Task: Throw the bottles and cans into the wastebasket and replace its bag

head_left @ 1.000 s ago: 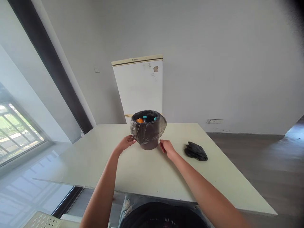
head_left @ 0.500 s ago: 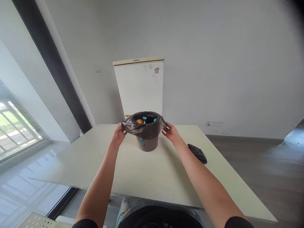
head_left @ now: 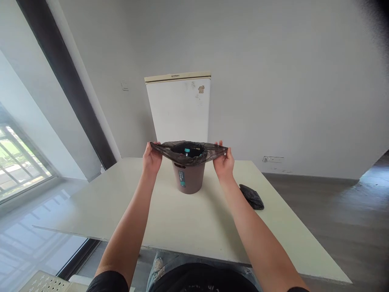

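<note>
A brown trash can (head_left: 191,180) stands upright on the pale table, lined with a black garbage bag (head_left: 214,151). Inside the bag shows a bottle with a teal cap (head_left: 187,151). My left hand (head_left: 152,160) pinches the bag's edge on the left, at about rim height. On the right, my right hand (head_left: 224,162) grips the opposite edge. Between the two hands the bag's top is drawn out sideways over the rim. A label and a handle slot show on the front of the can.
A folded black plastic bag (head_left: 251,197) lies on the table (head_left: 170,227) to the right of my right forearm. Behind the table stands a white fridge (head_left: 179,109) against the grey wall. A perforated cream-coloured seat (head_left: 45,282) is at the lower left, near the window.
Both hands have risen and spread apart, lifting the bag's edges up from the can's sides. More of the can's front and label shows, and the orange item inside is now hidden.
</note>
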Tool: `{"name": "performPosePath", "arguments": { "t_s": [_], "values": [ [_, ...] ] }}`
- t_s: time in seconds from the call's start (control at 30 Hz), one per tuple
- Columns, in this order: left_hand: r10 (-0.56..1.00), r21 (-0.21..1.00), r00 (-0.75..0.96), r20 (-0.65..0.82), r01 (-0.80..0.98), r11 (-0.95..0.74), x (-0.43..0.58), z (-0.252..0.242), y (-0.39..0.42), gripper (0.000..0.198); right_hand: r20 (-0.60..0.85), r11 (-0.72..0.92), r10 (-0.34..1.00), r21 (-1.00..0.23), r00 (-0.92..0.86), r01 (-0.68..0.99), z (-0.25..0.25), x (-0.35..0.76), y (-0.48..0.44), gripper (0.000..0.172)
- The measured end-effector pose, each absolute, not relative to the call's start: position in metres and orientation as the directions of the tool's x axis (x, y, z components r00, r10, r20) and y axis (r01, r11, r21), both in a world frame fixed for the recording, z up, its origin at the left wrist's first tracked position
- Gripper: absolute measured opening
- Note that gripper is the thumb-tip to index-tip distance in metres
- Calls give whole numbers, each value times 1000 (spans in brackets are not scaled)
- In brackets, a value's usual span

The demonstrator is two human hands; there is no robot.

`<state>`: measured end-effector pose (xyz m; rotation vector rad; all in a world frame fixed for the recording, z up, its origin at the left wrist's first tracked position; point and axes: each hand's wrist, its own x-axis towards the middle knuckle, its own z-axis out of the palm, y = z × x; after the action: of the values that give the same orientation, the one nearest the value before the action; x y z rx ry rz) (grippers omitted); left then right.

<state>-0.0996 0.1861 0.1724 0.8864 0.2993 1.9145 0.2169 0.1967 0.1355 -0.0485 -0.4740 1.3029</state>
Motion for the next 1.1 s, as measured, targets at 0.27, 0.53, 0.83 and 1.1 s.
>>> {"name": "performPosePath", "arguments": {
  "t_s": [0.27, 0.53, 0.83, 1.1],
  "values": [
    [803, 581, -323, 500, -562, -588, -83, 203, 173, 31, 378, 438, 875, -352, 302, -828, 165, 223, 181, 34],
    [772, 575, -292, 564, -532, -621, -82, 204, 145, 30, 535, 567, 801, -530, 270, -630, 169, 232, 136, 40],
    [762, 645, -257, 594, -413, -643, -97, 177, 135, 43, 617, 602, 764, -579, 187, -549, 142, 254, 138, 11],
    [739, 708, -189, 647, -213, -674, -101, 179, 133, 36, 686, 658, 727, -694, 9, -293, 148, 262, 137, 14]
  ]
}}
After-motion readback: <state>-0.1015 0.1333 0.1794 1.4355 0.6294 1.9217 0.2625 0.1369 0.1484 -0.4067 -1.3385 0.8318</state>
